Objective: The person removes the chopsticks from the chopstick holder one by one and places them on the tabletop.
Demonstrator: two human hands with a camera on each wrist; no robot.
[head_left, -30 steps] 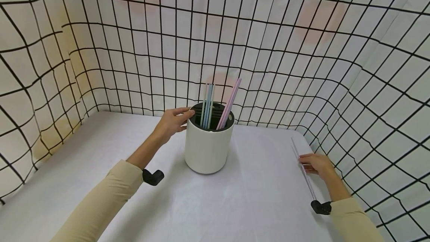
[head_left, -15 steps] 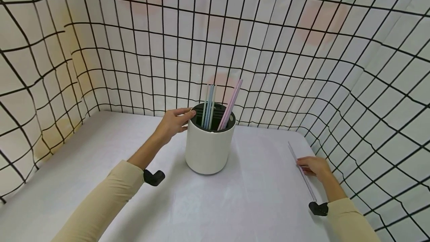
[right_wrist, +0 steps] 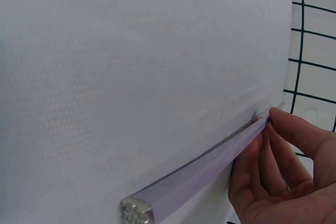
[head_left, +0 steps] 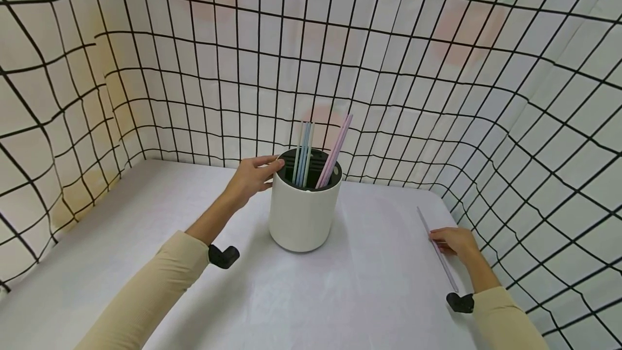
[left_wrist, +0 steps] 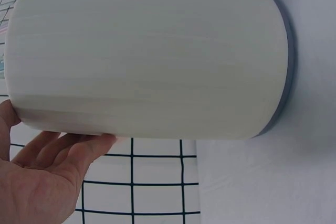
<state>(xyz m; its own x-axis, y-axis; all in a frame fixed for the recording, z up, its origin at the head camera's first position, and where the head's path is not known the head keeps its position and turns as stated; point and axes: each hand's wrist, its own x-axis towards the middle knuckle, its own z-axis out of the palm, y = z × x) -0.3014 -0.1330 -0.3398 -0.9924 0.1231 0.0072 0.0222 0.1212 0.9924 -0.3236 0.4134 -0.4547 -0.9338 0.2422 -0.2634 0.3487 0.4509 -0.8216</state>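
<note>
A white cylindrical utensil holder [head_left: 303, 220] with a black slotted insert stands upright on the table. My left hand [head_left: 248, 180] holds it by the left side of the rim; in the left wrist view the fingers lie along its white wall [left_wrist: 147, 61]. Blue and pale green chopsticks [head_left: 302, 158] stand in it, and pink-purple chopsticks [head_left: 334, 153] lean right. At the table's right side, my right hand [head_left: 457, 241] pinches a purple chopstick [head_left: 445, 266] around its middle, low over the tabletop. Its silver end cap [right_wrist: 136, 212] with a flower pattern faces the right wrist camera.
A white-covered table [head_left: 379, 285] spreads around the holder. Black wire grid panels [head_left: 398, 69] rise at the back, left and right, with the right panel [head_left: 549, 215] close beside my right hand. White sheeting hangs behind the grid.
My right hand has shifted slightly left and nearer with the chopstick, then hardly moves over the last half second. My left hand stays on the holder's rim.
</note>
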